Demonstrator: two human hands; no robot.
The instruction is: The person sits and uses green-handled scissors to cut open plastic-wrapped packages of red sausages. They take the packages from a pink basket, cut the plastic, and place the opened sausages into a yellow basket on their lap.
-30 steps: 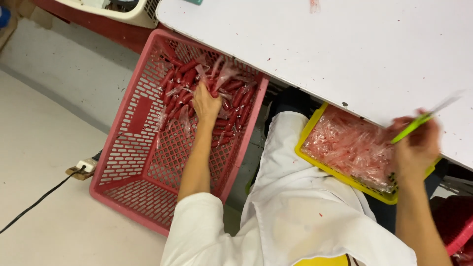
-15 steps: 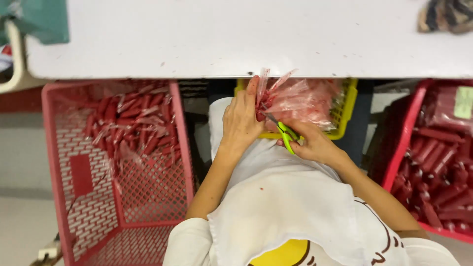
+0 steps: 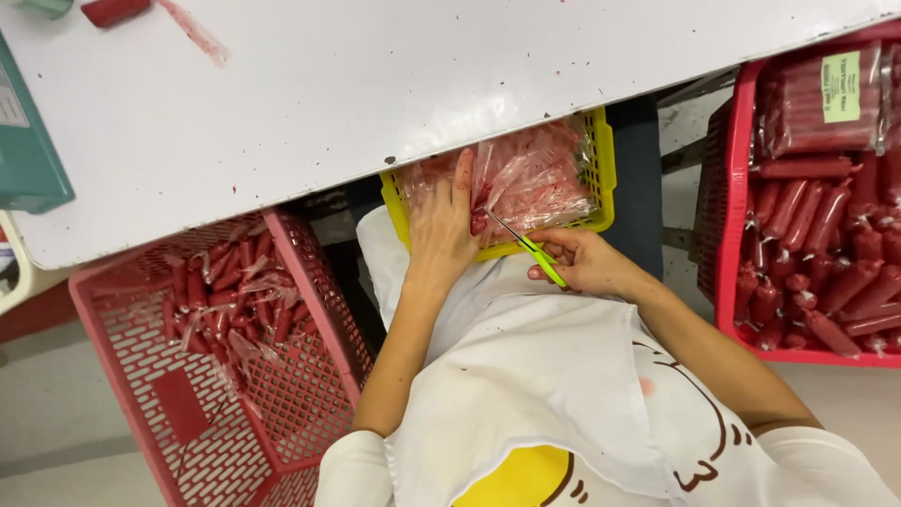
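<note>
My left hand rests on a red sausage piece at the front rim of a yellow basket in my lap. The basket holds crumpled clear plastic wrappers stained red. My right hand grips small scissors with green handles, blades pointing at the sausage piece by my left fingers. Both hands sit just below the edge of the white table.
A pink crate on the floor at my left holds several red sausages and wrappers. A red crate at my right is full of red sausages and sealed packs. A teal box sits on the table's left.
My left hand has left the pink crate and come to the yellow basket with a sausage piece. My right hand brought the scissors down from the table edge to meet it.
</note>
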